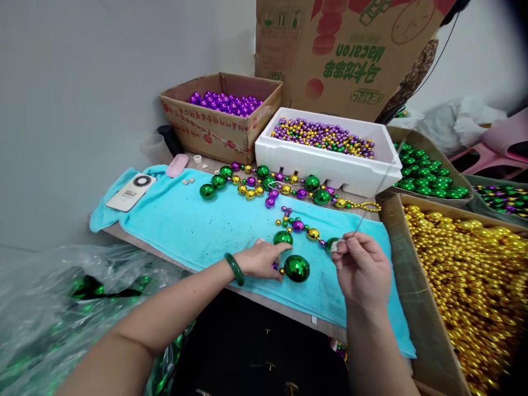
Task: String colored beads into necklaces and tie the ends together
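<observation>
My left hand (266, 259) reaches over the blue towel, its fingers curled around one end of a bead string. A purple bead shows between them, beside a large green bead (297, 268). Another green bead (282, 238) touches the index finger. My right hand (365, 269) pinches a long thin needle-like wire (373, 196) that slants up to the right; something small and whitish is at the fingertips. Beyond the hands lies a stretch of purple, gold and green beads (312, 234). A finished-looking bead garland (251, 181) lies along the towel's far side.
The blue towel (173, 220) covers the table. A white foam box (322, 159) of mixed beads and a cardboard box (214, 129) of purple balls stand behind. Boxes of green beads (429, 171) and gold beads (482, 275) flank the right. A white device (131, 192) lies left.
</observation>
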`<state>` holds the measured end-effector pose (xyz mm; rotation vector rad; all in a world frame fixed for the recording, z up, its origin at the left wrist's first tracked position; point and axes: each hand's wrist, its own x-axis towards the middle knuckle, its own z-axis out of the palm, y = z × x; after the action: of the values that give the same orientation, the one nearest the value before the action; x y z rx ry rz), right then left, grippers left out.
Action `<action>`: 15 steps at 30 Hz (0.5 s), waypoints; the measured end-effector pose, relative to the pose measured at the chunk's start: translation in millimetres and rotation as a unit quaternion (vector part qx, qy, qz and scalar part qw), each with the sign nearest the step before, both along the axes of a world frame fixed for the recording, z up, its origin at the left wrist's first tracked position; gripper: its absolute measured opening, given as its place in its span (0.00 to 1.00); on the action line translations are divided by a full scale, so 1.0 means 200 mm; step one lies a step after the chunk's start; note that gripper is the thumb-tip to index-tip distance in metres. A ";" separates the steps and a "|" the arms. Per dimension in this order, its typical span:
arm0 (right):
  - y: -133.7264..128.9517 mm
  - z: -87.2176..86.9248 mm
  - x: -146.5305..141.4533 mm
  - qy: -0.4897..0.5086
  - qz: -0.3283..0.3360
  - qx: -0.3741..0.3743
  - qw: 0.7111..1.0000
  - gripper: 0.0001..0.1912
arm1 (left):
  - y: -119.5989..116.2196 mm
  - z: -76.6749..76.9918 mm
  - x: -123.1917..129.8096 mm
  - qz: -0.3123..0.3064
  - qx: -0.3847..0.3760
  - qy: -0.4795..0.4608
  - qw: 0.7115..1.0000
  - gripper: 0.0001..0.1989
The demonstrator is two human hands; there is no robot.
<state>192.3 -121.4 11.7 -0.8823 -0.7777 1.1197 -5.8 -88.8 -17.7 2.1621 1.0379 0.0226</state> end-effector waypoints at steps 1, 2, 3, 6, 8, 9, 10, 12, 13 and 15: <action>0.00 0.01 0.01 0.000 -0.018 0.013 1.000 0.05 | -0.01 -0.01 -0.01 -0.005 0.014 0.016 1.000 0.32; 0.01 0.03 0.03 0.002 -0.033 0.023 0.999 0.05 | -0.01 -0.02 -0.02 -0.009 0.033 0.029 0.999 0.26; 0.01 0.04 0.06 0.005 -0.048 0.027 0.998 0.06 | -0.02 -0.02 -0.03 -0.012 0.051 0.042 0.998 0.20; 0.00 0.07 0.15 0.015 -0.080 0.019 0.997 0.07 | -0.04 0.00 -0.08 -0.025 0.097 0.096 0.990 0.08; -0.02 0.07 0.20 0.017 -0.098 0.013 0.995 0.07 | -0.04 -0.01 -0.12 -0.026 0.150 0.134 0.979 0.06; -0.03 0.07 0.23 0.016 -0.107 0.011 0.994 0.07 | -0.04 -0.01 -0.14 -0.023 0.185 0.150 0.971 0.06; -0.03 0.06 0.25 0.018 -0.117 0.007 0.993 0.06 | -0.03 -0.02 -0.16 -0.018 0.222 0.165 0.961 0.07; -0.04 0.05 0.31 0.028 -0.143 -0.005 0.989 0.06 | 0.01 -0.04 -0.22 -0.008 0.288 0.188 0.939 0.09; -0.04 0.04 0.34 0.036 -0.157 -0.011 0.987 0.06 | 0.04 -0.04 -0.24 -0.006 0.312 0.199 0.929 0.10; -0.05 0.04 0.42 0.039 -0.190 -0.022 0.981 0.06 | 0.10 -0.06 -0.30 -0.011 0.342 0.222 0.913 0.11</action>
<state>276.1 -131.1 19.4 -0.9704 -0.4946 0.8293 -66.6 -69.7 -29.0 2.9042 1.4120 -0.1422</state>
